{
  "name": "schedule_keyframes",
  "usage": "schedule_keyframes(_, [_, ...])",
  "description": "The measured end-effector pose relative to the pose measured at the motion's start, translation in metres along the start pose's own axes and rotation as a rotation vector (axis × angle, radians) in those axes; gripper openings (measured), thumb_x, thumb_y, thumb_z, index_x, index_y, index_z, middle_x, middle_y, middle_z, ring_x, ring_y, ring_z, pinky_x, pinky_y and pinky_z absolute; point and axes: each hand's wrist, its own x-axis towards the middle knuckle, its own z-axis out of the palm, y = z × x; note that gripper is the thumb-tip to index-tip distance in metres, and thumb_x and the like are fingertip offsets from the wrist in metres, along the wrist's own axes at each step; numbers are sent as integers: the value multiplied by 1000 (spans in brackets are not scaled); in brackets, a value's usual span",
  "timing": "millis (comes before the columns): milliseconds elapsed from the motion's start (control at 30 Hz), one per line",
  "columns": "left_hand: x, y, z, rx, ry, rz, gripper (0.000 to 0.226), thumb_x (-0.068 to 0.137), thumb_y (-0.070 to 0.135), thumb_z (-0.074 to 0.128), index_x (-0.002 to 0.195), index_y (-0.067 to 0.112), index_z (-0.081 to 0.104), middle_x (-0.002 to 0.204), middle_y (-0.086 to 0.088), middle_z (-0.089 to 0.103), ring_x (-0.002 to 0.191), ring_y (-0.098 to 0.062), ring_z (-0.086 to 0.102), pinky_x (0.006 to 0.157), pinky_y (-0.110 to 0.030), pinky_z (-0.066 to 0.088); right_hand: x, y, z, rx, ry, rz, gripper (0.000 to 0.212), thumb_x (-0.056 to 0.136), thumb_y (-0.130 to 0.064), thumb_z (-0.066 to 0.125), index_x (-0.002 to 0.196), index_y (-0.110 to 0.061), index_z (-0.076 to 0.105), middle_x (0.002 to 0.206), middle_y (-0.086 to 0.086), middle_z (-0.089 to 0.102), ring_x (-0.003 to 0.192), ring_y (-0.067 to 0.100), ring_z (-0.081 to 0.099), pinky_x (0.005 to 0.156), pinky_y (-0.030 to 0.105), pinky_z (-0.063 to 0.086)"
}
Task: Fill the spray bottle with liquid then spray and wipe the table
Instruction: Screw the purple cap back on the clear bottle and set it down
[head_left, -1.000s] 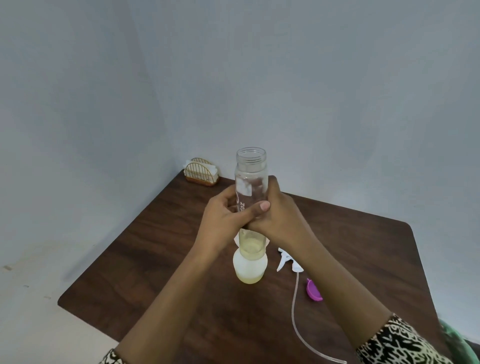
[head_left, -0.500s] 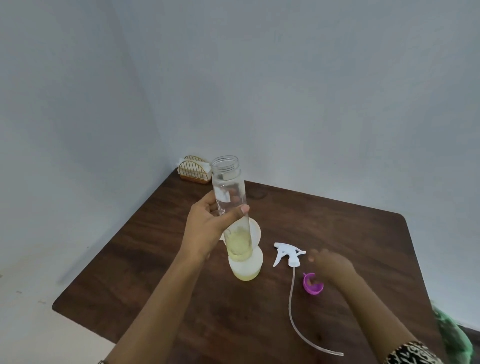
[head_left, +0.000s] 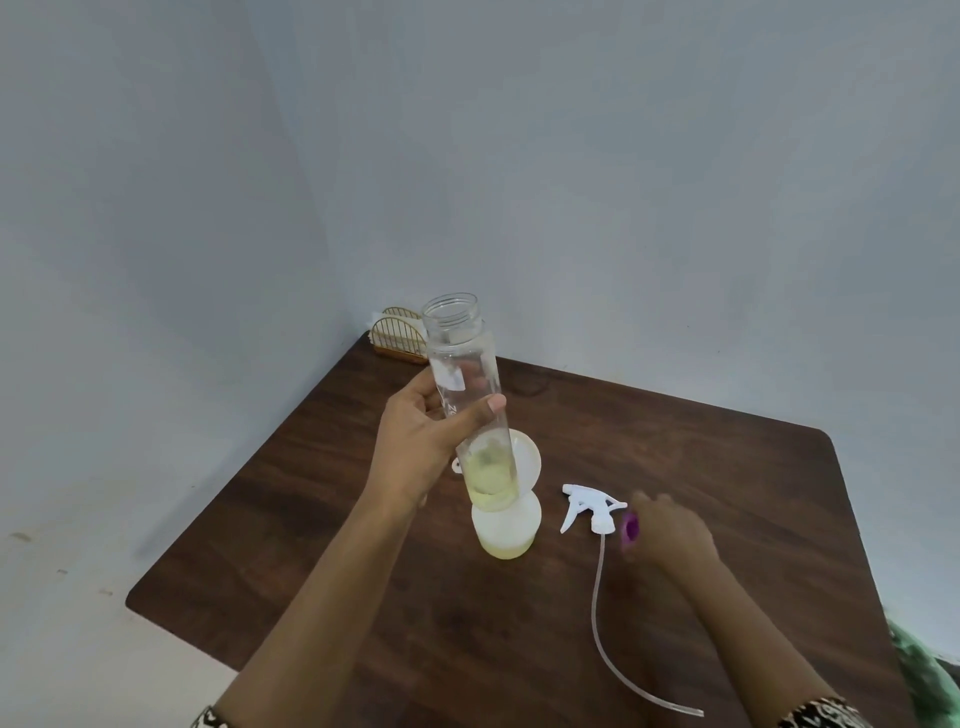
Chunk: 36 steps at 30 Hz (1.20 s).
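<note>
Left hand (head_left: 431, 441): wrapped round the clear bottle (head_left: 462, 384), held up and slightly tilted, mouth open, with only a little yellow liquid at its bottom.
Spray bottle (head_left: 506, 530): stands mid-table just behind the clear bottle with the funnel (head_left: 527, 460) on top. A shallow yellow layer inside suggests the filling is only partly done.
Spray head (head_left: 592, 509): off, lying on the table (head_left: 727, 467) right of the spray bottle, its tube (head_left: 597, 613) trailing toward the person.
Right hand (head_left: 670, 535): blurred, fingers pinching the purple cap (head_left: 630, 530) just beside the spray head.
Left to do: probably remove the funnel, screw the head on, spray, wipe.
Napkin holder (head_left: 397, 335): far left corner, well apart.
Green thing (head_left: 924, 670): right edge, unclear what it is.
In the way: the funnel blocks the neck.
</note>
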Motion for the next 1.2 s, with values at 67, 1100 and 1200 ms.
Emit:
schedule_keyframes(67, [2, 3, -4, -11, 2, 11, 29, 74, 19, 79, 102, 22, 69, 89, 10, 75, 86, -7, 71, 67, -13, 53, -4, -11, -39, 57, 94, -28, 38, 81, -38, 60, 112, -20, 47, 112, 4, 54, 97, 25, 60, 73, 30, 44])
schedule_keyframes(1100, [25, -12, -122, 95, 166, -99, 38, 69, 27, 85, 104, 26, 70, 92, 7, 76, 86, -10, 72, 80, -34, 57, -23, -267, -231, 967, -102, -847, 45, 70, -8, 80, 109, -17, 61, 102, 3, 66, 95, 20, 63, 91, 30, 51])
schedule_keyframes(1200, [27, -13, -129, 116, 137, -107, 45, 63, 35, 85, 105, 27, 70, 93, 7, 76, 87, -12, 72, 84, -39, 58, -19, -273, -238, 753, -119, -888, 50, 73, -10, 78, 118, -24, 61, 108, -4, 65, 97, 9, 62, 91, 21, 49])
